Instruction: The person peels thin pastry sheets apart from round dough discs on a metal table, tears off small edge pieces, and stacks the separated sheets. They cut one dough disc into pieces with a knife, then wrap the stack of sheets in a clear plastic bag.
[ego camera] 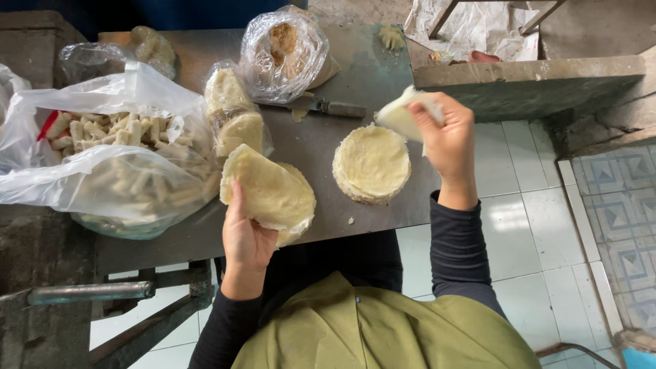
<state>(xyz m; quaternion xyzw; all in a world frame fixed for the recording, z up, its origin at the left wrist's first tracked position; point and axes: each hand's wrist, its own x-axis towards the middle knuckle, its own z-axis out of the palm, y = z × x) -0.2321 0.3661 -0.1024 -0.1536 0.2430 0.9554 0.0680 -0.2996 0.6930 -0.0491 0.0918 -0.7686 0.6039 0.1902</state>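
Left hand [244,240] gripping wrapper stack [270,195] at table [307,147] edge | right hand [447,137] pinching one raised wrapper [400,116], possibly folded | risk: thin sheet tearing, stack slipping off the edge

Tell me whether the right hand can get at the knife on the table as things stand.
Probably yes: the knife lies uncovered close to the right hand, with bare table between. But that hand already holds a folded wrapper.

A dark metal desk [383,75] was seen from above. White floor tiles [519,225] were laid beside it, and patterned tiles [625,225] were laid at the right. A grey stone ledge [533,82] was lit by daylight.
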